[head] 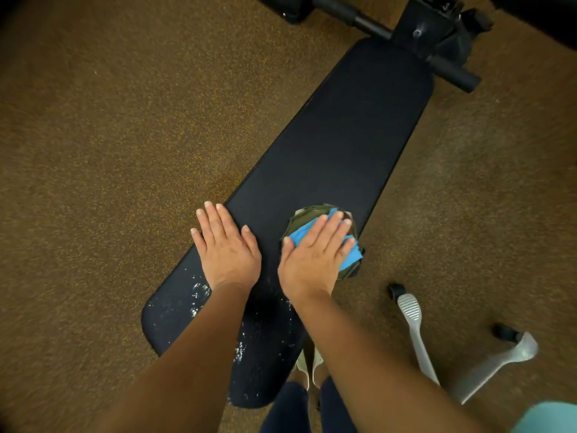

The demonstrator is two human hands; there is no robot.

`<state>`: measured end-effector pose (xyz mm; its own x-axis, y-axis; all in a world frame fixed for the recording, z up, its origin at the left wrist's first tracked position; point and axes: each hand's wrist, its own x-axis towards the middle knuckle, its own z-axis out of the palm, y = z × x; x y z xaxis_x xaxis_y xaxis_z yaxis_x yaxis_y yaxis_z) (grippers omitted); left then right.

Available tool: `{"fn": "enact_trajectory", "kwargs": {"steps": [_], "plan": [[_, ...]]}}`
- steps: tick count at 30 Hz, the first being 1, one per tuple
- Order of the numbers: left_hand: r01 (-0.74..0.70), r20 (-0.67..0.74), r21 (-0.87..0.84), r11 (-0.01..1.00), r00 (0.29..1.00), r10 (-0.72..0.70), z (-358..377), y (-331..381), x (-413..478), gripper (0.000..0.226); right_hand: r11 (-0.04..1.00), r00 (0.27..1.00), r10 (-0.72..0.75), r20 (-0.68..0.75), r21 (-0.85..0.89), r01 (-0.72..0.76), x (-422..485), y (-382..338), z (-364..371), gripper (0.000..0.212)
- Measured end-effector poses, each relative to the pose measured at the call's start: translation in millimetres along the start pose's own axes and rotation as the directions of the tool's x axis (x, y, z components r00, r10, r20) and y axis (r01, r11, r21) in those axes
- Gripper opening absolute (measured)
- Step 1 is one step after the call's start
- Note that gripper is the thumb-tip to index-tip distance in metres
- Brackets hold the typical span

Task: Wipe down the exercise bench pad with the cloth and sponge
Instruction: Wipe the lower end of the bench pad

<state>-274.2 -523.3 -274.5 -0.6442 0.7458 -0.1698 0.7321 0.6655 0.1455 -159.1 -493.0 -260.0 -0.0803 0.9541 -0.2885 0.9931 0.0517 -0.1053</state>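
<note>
The right hand (315, 254) presses the cloth (321, 239) flat on the bench pad (337, 145), fingers straight. The left hand (226, 245) rests flat beside it, fingers close together

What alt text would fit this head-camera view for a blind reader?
A person's right hand presses a blue cloth flat on a black bench pad; the left hand rests flat beside it. White specks dot the pad's near end.

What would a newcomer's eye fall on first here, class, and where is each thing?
A long black bench pad runs diagonally across the brown floor. The right hand presses a blue cloth over a green sponge at its right edge; the left hand lies flat at its left edge. White flecks speckle its near end.
</note>
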Motion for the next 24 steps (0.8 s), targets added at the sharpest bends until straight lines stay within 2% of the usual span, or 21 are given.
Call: {"fn": "enact_trajectory", "kwargs": {"steps": [2,4,6,9,10,13,15,20,22,24], "plan": [[-0.003,0.009,-0.001,1.0,1.0,0.003,-1,-1,0,0.066,0.987,0.989,-0.145,0.004,-0.066,0.145,12,13,-2,0.078],[-0.01,0.012,-0.009,1.0,1.0,0.01,-1,-2,0,0.066,0.968,0.975,-0.224,-0.013,-0.124,0.22,36,30,-6,0.079],[-0.013,0.009,-0.019,1.0,1.0,0.013,0,-3,0,0.066,0.98,0.986,-0.165,-0.031,-0.116,0.161,46,38,-11,0.079],[-0.021,-0.001,-0.019,1.0,1.0,0.021,-1,-2,0,0.066,1.0,1.0,0.008,0.002,0.005,-0.008,20,21,-13,0.079],[-0.016,0.002,-0.022,1.0,1.0,0.017,-1,-3,1,0.066,1.0,0.999,0.002,0.037,0.004,-0.002,7,14,-12,0.078],[-0.028,0.01,-0.018,0.999,1.0,0.029,-2,-4,1,0.066,0.985,0.983,-0.14,0.118,-0.082,0.15,1,16,-14,0.081],[-0.037,0.013,-0.022,0.999,0.999,0.037,-3,-5,1,0.067,0.976,0.981,-0.184,0.061,-0.111,0.19,24,26,-20,0.084],[-0.058,0.04,-0.02,0.998,0.997,0.059,-4,-8,0,0.068,1.0,0.999,0.018,-0.026,-0.015,-0.018,29,29,-12,0.079],[-0.063,0.047,-0.021,0.998,0.997,0.064,-4,-9,0,0.068,0.996,0.997,-0.082,-0.013,-0.028,0.082,-1,16,-4,0.074],[-0.108,0.056,-0.004,0.994,0.993,0.108,-5,-13,-1,0.067,0.948,0.952,-0.306,0.009,-0.089,0.305,-17,15,4,0.068]]}}
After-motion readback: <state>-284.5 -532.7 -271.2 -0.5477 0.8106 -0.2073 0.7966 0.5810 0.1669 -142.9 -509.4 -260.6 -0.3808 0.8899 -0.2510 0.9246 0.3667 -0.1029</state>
